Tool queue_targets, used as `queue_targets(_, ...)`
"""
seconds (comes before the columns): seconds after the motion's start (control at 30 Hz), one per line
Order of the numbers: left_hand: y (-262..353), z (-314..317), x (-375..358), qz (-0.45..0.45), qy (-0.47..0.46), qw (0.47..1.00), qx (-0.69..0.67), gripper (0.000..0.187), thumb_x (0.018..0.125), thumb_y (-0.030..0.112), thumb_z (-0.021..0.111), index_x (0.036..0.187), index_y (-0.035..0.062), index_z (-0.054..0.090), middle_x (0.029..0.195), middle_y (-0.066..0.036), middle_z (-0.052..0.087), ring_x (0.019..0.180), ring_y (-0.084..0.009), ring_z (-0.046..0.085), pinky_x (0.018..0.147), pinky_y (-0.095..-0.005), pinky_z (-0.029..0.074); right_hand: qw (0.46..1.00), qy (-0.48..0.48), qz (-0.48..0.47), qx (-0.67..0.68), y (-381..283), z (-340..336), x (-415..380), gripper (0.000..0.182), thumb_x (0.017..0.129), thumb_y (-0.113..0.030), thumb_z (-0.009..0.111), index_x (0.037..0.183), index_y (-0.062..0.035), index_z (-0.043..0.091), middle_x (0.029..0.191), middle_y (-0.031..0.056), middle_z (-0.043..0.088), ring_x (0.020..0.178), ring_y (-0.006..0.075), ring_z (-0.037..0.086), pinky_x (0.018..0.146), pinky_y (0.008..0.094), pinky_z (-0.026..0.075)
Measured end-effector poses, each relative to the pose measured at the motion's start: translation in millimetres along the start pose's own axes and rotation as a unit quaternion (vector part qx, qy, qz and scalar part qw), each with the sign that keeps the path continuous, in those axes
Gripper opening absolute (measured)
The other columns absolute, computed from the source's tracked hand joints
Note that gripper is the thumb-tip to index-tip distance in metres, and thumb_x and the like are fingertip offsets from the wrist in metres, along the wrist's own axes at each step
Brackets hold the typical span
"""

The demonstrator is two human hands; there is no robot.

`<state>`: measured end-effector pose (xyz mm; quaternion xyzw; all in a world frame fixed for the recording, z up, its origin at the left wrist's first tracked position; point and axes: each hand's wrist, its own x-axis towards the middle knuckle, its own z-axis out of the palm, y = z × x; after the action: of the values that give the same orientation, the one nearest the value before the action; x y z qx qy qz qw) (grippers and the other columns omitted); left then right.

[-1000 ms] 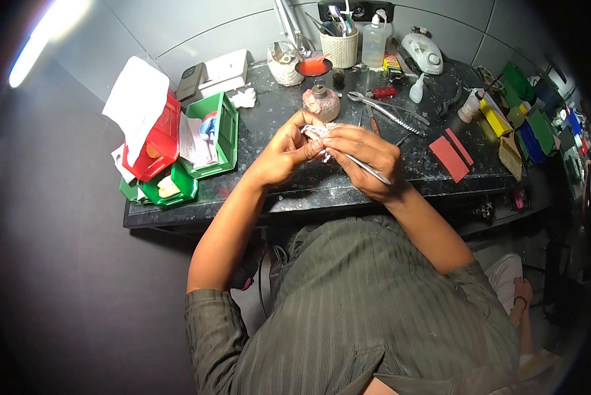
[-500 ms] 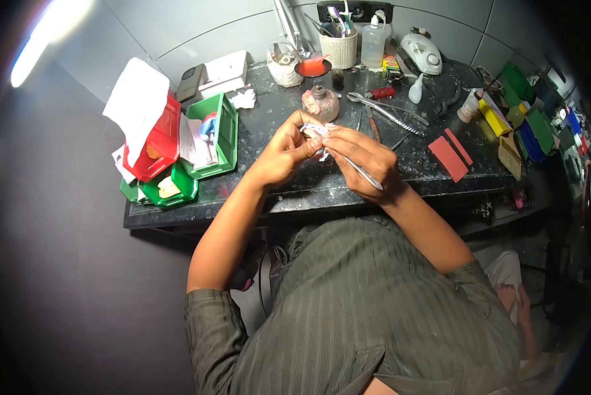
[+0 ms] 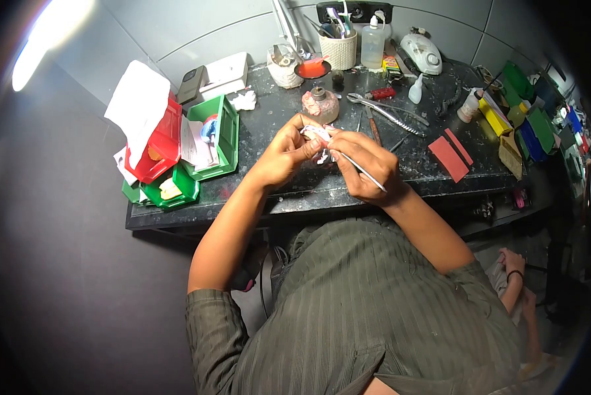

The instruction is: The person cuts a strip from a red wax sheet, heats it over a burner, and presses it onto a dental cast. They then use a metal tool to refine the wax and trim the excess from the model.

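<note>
My left hand [image 3: 286,151] pinches a small white-and-pink dental piece [image 3: 316,133] between thumb and fingers, partly hidden by them. A slim metal carving tool [image 3: 364,173] lies in my right hand [image 3: 368,164], gripped like a pen. Its tip meets the piece or sits very near it; the fingers hide which. Both hands are above the front part of the dark worktable [image 3: 256,197]. Just behind them stands a round glass burner [image 3: 322,105] with pink wax on it.
Green bin [image 3: 226,141] and red bin [image 3: 157,148] stand left. Pliers [image 3: 394,118], a brown-handled knife [image 3: 374,128] and pink wax sheets [image 3: 449,159] lie right. Behind are a brush cup [image 3: 339,51] and clear bottle [image 3: 373,46]. Another person's hand [image 3: 511,260] shows lower right.
My right hand has shifted slightly and the tool's handle has turned a little. More of the dental piece shows. The other person's arm with a dark wristband has come into view.
</note>
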<state>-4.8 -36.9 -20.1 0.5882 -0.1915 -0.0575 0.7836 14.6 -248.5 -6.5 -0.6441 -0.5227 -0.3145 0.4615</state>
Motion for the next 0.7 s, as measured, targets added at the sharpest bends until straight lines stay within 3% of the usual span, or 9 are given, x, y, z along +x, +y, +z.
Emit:
queue_targets(0.33, 1, 1, -1, -0.009, 0.004, 1.0, -0.004, 0.03, 0.098, 0.014, 0.066, 0.119, 0.0037, 0.048, 0.107, -0.007, 0.066, 0.089, -0.0119, 0.061, 0.078, -0.0277, 0.049, 1.0, 0.016, -0.001, -0.01, 0, -3, -1, 0.014, 0.086, 0.008, 0.066, 0.101, 0.0076, 0.066, 0.098, 0.0191, 0.069, 0.093, 0.032, 0.071, 0.081, 0.0358, 0.059)
queue_targets(0.47, -1, 0, 2, 0.037, 0.033, 0.996, 0.073, 0.029, 0.1, 0.015, 0.065, 0.119, 0.0055, 0.045, 0.11, -0.01, 0.066, 0.092, -0.0142, 0.063, 0.078, -0.0293, 0.052, 0.994, 0.104, -0.008, -0.027, 3, -8, 2, 0.013, 0.089, 0.005, 0.065, 0.101, 0.0069, 0.067, 0.098, 0.0195, 0.071, 0.089, 0.0295, 0.072, 0.08, 0.0353, 0.059)
queue_targets(0.53, 10, 12, 0, 0.022, 0.031, 0.998, 0.042, 0.031, 0.1, 0.015, 0.064, 0.12, 0.0071, 0.042, 0.111, -0.011, 0.066, 0.095, -0.0148, 0.064, 0.078, -0.0297, 0.052, 0.984, 0.17, 0.042, 0.021, 10, -6, 1, 0.01, 0.093, 0.004, 0.061, 0.102, 0.0067, 0.065, 0.101, 0.0199, 0.071, 0.09, 0.027, 0.072, 0.081, 0.036, 0.059)
queue_targets(0.57, 14, 16, -1, 0.007, 0.029, 0.999, 0.01, 0.033, 0.1, 0.015, 0.064, 0.121, 0.0086, 0.04, 0.113, -0.012, 0.066, 0.097, -0.0155, 0.064, 0.078, -0.0301, 0.053, 0.967, 0.203, 0.103, 0.114, 13, 2, -4, 0.009, 0.099, 0.001, 0.056, 0.103, 0.0063, 0.062, 0.105, 0.0203, 0.071, 0.096, 0.0253, 0.072, 0.083, 0.0351, 0.059)
queue_targets(0.7, 8, 8, 0, 0.041, 0.007, 0.999, 0.035, 0.037, 0.1, 0.016, 0.065, 0.122, 0.0107, 0.037, 0.115, -0.013, 0.066, 0.1, -0.0158, 0.064, 0.076, -0.0291, 0.053, 0.932, 0.226, 0.165, 0.232, 8, 6, 0, 0.012, 0.102, -0.003, 0.056, 0.106, 0.006, 0.062, 0.107, 0.0202, 0.072, 0.105, 0.0246, 0.071, 0.09, 0.0327, 0.059)
